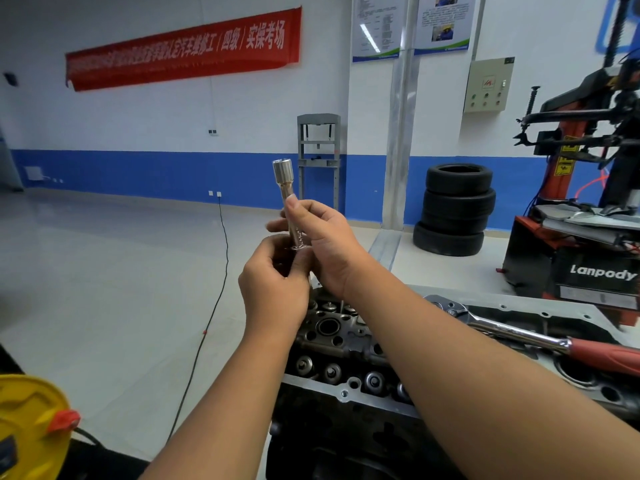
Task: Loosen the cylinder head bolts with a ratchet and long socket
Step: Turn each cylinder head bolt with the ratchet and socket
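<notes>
I hold a long chrome socket (286, 183) upright in front of me, above the engine. My right hand (322, 242) pinches its shaft near the middle. My left hand (275, 282) grips its lower end, which is hidden by the fingers. The ratchet (512, 332), chrome with a red handle, lies on the cylinder head (332, 344) to the right of my arms, untouched. Valve springs and bolt holes show on the head below my wrists.
A red and black tyre changer (588, 209) stands at the right, with a stack of tyres (455, 209) by the blue-and-white wall. A black cable (214, 306) runs across the floor. A yellow object (29, 424) sits at the lower left. A grey press frame (318, 157) stands against the wall.
</notes>
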The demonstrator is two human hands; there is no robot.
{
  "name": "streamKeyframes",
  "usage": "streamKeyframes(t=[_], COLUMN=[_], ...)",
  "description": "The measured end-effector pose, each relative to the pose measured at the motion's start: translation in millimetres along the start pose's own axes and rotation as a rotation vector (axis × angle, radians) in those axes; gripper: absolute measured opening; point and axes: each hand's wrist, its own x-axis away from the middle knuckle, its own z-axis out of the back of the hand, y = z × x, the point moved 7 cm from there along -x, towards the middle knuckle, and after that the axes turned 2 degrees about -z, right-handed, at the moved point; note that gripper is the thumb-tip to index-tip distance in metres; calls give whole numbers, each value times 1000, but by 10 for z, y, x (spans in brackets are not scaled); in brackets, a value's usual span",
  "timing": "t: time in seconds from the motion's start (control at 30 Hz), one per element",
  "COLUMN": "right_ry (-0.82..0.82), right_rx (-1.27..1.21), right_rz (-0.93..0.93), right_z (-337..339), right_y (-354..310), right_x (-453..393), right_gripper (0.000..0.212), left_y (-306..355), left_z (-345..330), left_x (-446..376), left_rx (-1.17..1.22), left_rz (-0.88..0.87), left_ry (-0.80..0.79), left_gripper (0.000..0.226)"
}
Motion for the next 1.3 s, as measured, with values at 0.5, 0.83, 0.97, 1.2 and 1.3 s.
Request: streamKeyframes(t=[0.5, 0.83, 0.97, 1.2, 1.3], right_ry=[-20, -2, -26, -9, 8], right_rx=[42, -10, -47, 66, 111], right_rz=[22, 0, -35, 18, 20], right_z=[-39, -88, -127, -85, -44], right_y=[16, -13, 13, 6, -15], right_x=[6, 37, 35, 18, 11], right_gripper=[23, 28, 38, 22, 31], left_y=[-57, -79, -101, -121, -105], left_z=[17, -21, 28, 8, -37], left_x=[-10, -18, -26, -29, -6], left_rx=[14, 18, -27, -13, 112], left_rz=[42, 48, 60, 73, 123], left_ry=[16, -4, 52, 19, -33], left_gripper=[20, 27, 26, 10, 26])
